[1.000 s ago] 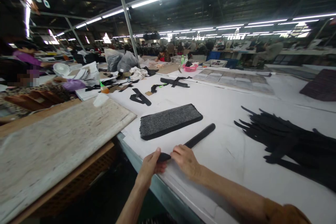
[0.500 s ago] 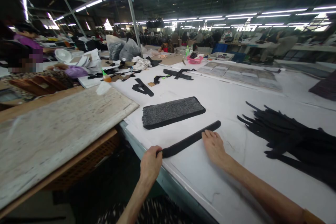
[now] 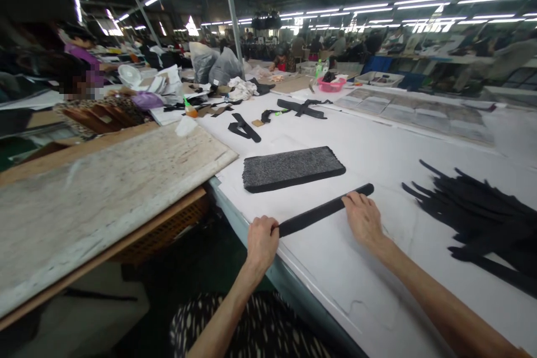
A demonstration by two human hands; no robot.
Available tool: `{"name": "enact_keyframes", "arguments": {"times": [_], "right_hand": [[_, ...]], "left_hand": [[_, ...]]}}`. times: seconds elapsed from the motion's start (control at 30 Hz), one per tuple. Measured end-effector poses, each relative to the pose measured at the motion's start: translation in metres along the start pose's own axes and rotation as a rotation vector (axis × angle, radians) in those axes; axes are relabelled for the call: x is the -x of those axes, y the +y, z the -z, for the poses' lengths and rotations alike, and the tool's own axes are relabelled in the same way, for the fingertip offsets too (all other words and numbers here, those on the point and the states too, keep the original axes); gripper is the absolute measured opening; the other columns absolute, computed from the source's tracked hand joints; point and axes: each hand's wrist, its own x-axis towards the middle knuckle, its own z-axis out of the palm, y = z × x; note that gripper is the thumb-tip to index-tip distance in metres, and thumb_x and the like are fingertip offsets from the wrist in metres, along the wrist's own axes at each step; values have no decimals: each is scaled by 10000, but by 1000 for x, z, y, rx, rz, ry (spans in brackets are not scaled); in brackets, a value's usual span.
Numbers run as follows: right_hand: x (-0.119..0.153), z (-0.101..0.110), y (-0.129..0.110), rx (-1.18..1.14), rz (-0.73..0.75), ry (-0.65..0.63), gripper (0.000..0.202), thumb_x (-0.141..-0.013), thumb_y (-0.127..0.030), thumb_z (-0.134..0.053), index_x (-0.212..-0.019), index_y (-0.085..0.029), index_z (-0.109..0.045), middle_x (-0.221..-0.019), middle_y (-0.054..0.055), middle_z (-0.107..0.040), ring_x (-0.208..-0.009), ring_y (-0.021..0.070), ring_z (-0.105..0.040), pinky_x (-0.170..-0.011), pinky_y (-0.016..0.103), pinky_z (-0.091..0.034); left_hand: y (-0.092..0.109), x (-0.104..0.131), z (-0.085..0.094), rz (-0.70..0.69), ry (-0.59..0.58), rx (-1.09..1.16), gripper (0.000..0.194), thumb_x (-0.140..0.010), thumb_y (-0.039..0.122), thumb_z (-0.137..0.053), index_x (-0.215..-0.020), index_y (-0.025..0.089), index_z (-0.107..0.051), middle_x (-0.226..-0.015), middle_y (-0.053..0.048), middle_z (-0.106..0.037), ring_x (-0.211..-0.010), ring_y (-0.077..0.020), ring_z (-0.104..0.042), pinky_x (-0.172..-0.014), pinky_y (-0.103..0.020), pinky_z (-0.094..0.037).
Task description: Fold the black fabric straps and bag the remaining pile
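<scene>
A long black fabric strip (image 3: 312,216) lies slantwise on the white tabletop, its far right end rounded. My left hand (image 3: 262,243) is closed round the near left end of it, by the table's edge. Curled over the strip's lower edge near the other end are the fingers of my right hand (image 3: 364,219); the thumb is hidden. Just beyond the strip rests a neat stack of dark grey fabric strips (image 3: 293,168) with black edging. To the right of my right hand spreads a loose heap of black strips (image 3: 482,207).
A pale worn board (image 3: 104,190) stands left, across a gap from the white table (image 3: 403,285). Farther back are black strip pieces (image 3: 302,108), a bottle with orange liquid (image 3: 190,109) and a pink basket (image 3: 331,85). A person in purple (image 3: 84,59) sits at far left.
The camera view has turned, so the table contents appear shifted to the right. Both hands stay at the strip's two ends; the strip looks straighter at my left hand.
</scene>
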Motion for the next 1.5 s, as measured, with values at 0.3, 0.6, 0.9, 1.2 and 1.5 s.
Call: {"name": "enact_keyframes", "arguments": {"times": [0.3, 0.6, 0.9, 1.2, 1.5], "right_hand": [[-14, 9, -103, -380, 495, -183, 164, -857, -118, -506, -919, -205, -631, -957, 28, -611, -906, 174, -537, -803, 298, -389], [-17, -13, -104, -306, 593, -50, 161, -874, -160, -524, -755, -188, -628, -786, 19, -588, -779, 168, -510, -718, 290, -355], [-13, -26, -99, -384, 692, 197, 131, -864, -125, -529, -796, -170, -630, -790, 24, -585, -757, 161, -484, -706, 279, -368], [-13, -21, -95, -324, 814, 221, 113, -865, -125, -527, -801, -153, -616, -780, 20, -567, -742, 160, -462, -692, 288, -366], [-16, -23, -92, -207, 951, 244, 130, -877, -100, -478, -866, -132, -603, -809, 40, -556, -754, 172, -464, -661, 298, -366]], "left_hand": [[-7, 7, -2, -53, 46, 19, 184, -802, 119, -506, -775, 190, -673, -795, -34, -644, -806, -203, -517, -786, -346, -408], [-20, 3, 11, -70, -120, 26, 301, -769, 30, -463, -932, 178, -669, -903, -47, -664, -904, -193, -552, -850, -304, -419], [-23, 10, 6, -78, -28, -40, 246, -842, 94, -449, -884, 180, -675, -855, -55, -650, -857, -197, -564, -751, -289, -441], [-37, 18, -3, -336, 73, -164, 247, -846, 43, -426, -856, 176, -633, -845, -40, -608, -816, -187, -516, -733, -288, -457], [-40, 22, 1, -520, -7, -367, 204, -813, 22, -451, -930, 144, -566, -884, -66, -570, -832, -217, -489, -773, -344, -460]]}}
